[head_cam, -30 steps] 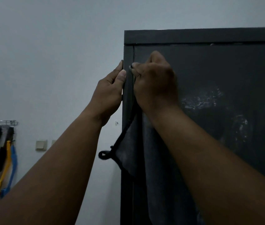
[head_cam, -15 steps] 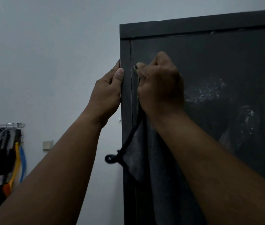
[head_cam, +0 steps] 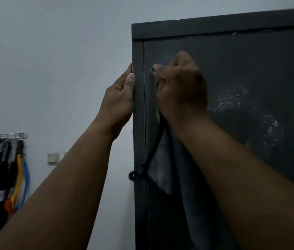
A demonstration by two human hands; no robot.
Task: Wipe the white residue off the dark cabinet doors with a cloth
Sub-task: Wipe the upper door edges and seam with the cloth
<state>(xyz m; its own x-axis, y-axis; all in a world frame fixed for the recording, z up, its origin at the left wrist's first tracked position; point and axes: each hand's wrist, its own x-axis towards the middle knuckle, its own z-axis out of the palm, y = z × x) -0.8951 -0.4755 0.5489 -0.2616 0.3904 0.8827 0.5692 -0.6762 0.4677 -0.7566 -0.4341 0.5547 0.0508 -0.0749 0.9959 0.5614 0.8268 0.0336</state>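
A dark cabinet door (head_cam: 241,65) fills the right half of the head view. White residue (head_cam: 231,101) smears its middle, with a second patch (head_cam: 269,129) lower right. My right hand (head_cam: 180,85) grips a dark grey cloth (head_cam: 162,165) against the door's upper left part; the cloth hangs down below my wrist, a black loop at its corner. My left hand (head_cam: 119,100) holds the cabinet's left edge (head_cam: 138,123), thumb on the front face and fingers hidden round the side.
A pale wall (head_cam: 52,60) lies left of the cabinet. Low on it is a wire rack (head_cam: 3,135) with dark, yellow and blue items (head_cam: 16,174) hanging, and a wall switch (head_cam: 53,158).
My right hand with the cloth has shifted right, away from the door's left edge. The left hand stays on the cabinet's edge. The view has tilted slightly.
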